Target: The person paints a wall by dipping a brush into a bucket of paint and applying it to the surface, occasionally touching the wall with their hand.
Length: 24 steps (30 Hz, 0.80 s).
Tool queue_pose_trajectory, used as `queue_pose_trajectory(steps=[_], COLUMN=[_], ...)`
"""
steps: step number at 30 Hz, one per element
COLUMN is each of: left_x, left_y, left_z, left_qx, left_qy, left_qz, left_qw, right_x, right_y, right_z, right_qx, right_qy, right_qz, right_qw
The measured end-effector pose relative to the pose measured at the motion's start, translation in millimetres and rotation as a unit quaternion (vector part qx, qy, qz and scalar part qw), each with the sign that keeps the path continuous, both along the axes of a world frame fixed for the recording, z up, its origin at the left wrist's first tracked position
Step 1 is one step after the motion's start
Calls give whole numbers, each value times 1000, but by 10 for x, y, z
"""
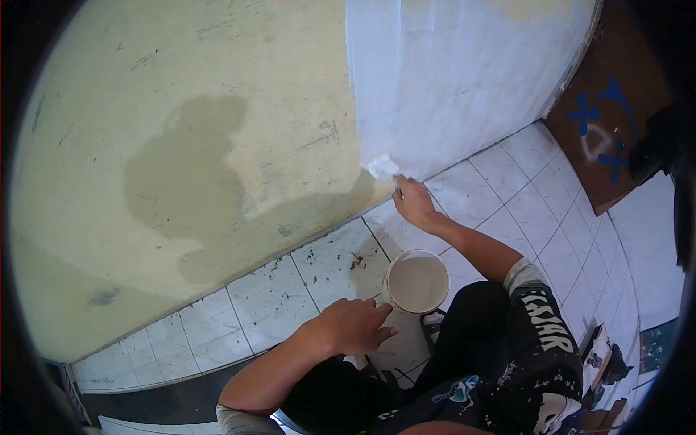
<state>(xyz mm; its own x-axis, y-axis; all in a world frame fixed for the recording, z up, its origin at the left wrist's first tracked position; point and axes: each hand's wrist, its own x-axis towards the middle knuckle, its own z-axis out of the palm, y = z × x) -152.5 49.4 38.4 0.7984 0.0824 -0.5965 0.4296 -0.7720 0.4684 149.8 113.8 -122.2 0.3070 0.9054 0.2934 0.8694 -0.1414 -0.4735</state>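
My right hand (415,203) is closed on a brush (383,167), whose white, paint-covered head touches the low part of the wall. White paint (449,80) covers the wall's right part, and the left part (290,94) is yellow with scuffs. My left hand (357,326) hangs over my knee, fingers apart and holding nothing, just left of the bucket. The round bucket (417,281) stands on the tiles between my hands, with pale paint in it.
White floor tiles (272,297) with dark debris run along the wall's foot. A brown board (602,123) with blue marks stands at the right. Dark and wooden scraps (598,362) lie at the lower right. A dark strip (174,401) crosses the lower left.
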Motion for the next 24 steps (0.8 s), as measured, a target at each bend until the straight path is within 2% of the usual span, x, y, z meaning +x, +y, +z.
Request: queue_pose_trajectory(steps=[1,3,6,11,15,18,20,21,24], left_x=[10,11,-11,-51,31,36,58,66,18], left_y=[-7,-20,-22,-19,-18,-60,-48,-37,-11], left_z=[-5,-21,10,39,62,6,-1,-1,-2], left_qx=[0,0,2,1,1,-3,-7,-7,25], left_qy=[1,2,1,-3,-15,-63,-51,-42,-29], left_qz=[1,-2,4,12,-11,-27,-20,-16,29], left_qw=[1000,1000,1000,1000,1000,998,998,999,999], right_x=[21,43,160,318,266,130,107,144,326], right_y=[-44,-110,-66,201,25,-133,-173,-129,105], right_z=[-83,-197,-188,818,1719,2140,2124,1940,935], right_qx=[0,-99,-133,-26,77,91,240,298,253], right_qy=[1,3,3,-29,2,-10,-21,-57,-30], right_qz=[1,-9,-22,-24,-18,-38,-30,-10,-17], right_qw=[1000,995,991,999,997,995,970,953,967])
